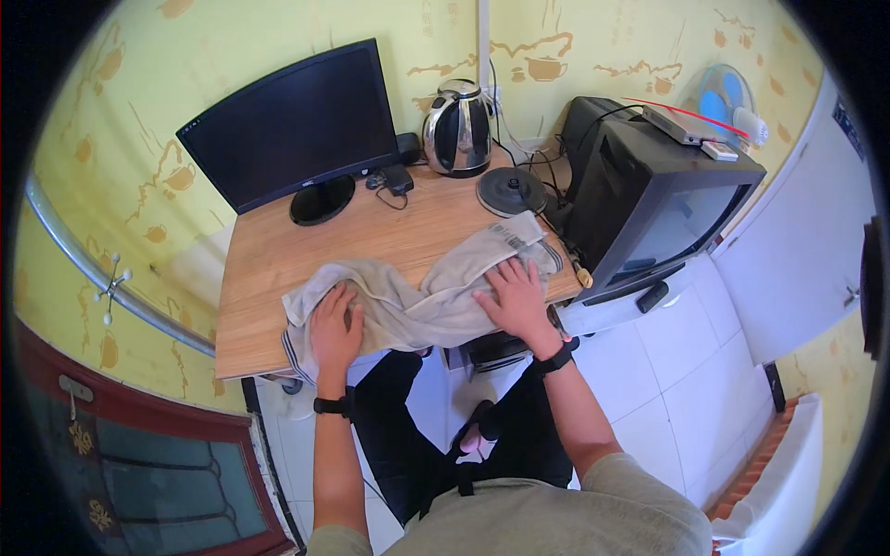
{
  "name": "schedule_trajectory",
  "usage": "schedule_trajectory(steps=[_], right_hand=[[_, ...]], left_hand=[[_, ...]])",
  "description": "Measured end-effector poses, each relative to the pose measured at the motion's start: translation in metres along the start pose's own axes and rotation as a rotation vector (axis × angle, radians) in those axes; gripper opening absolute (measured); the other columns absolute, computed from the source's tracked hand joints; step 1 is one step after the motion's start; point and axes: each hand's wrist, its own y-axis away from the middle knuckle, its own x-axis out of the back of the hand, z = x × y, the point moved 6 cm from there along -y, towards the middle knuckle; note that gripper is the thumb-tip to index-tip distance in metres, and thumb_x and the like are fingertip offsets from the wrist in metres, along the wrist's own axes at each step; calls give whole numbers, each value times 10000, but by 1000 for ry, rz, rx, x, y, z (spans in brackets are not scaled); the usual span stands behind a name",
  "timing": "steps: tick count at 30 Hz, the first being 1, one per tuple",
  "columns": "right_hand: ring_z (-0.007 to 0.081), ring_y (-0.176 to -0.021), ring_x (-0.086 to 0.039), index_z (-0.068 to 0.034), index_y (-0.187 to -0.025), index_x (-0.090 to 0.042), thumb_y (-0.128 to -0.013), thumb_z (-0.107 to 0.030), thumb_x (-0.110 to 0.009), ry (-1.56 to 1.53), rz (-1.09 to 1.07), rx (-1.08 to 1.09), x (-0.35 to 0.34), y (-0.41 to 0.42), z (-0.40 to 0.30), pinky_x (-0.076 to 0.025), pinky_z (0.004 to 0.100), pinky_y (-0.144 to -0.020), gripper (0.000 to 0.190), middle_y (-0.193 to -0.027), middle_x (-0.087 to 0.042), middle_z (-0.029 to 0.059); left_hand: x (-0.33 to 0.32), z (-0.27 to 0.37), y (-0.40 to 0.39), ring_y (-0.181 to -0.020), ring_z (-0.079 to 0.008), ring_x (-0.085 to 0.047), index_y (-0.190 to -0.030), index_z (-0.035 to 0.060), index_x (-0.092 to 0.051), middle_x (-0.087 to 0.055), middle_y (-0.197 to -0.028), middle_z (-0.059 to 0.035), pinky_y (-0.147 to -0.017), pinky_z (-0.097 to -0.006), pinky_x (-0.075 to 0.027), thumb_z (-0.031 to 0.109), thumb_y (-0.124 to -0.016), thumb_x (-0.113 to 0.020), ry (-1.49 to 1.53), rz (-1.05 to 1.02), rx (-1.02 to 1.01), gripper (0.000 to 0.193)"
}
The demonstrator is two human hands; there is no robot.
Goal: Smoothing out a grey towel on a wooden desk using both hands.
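A crumpled beige towel (445,309) with dark striped ends lies along the front of a wood-topped desk (257,278), part of it hanging over the front edge. On its left part rests my left hand (336,330), palm down, the thumb apart from the other fingers. My right hand (518,299) presses flat on the towel's right part with fingers spread. Neither hand has cloth visibly gripped in it. Both wrists wear black bands.
Behind the towel stand a black monitor (299,121), a power adapter (398,179), a steel electric kettle (457,128) and its round base (512,191). Right of the desk is a CRT television (646,181) with a set-top box (681,125) on top. Cables run between kettle base and television.
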Motion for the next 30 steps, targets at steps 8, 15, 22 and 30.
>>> schedule_trajectory(steps=[8,15,22,30], right_hand=[[390,-1410,-475,-53,-1306,-673,-1003,-493,-596,120,-4,-3,6,-2,2,-230,629,-1232,539,-1405,-599,189],[390,-1438,-452,-57,-1378,-624,-1022,-431,-588,104,-3,91,11,14,-8,-226,627,-1237,518,-1456,-569,199],[371,-1479,-423,-67,-1449,-587,-1030,-335,-580,36,8,66,28,48,-15,-209,597,-1256,498,-1509,-547,179],[336,-1429,-476,-67,-1422,-606,-1025,-368,-598,19,-63,0,38,30,21,-262,571,-1231,498,-1473,-572,164]], left_hand=[[2,23,37,-1461,-330,-479,-1412,76,-635,-553,-1564,-127,-1221,-496,-321,272,-1034,-553,-156,44,-123,434],[8,26,85,-1508,-346,-401,-1469,55,-570,-469,-1622,-133,-1254,-529,-233,261,-1028,-551,-152,63,-44,488],[13,19,99,-1526,-354,-379,-1486,70,-557,-465,-1622,-133,-1263,-534,-221,262,-1031,-549,-164,-1,10,493],[38,-21,61,-1523,-307,-400,-1490,87,-569,-474,-1632,-122,-1259,-502,-239,271,-1055,-518,-139,-97,72,474]])
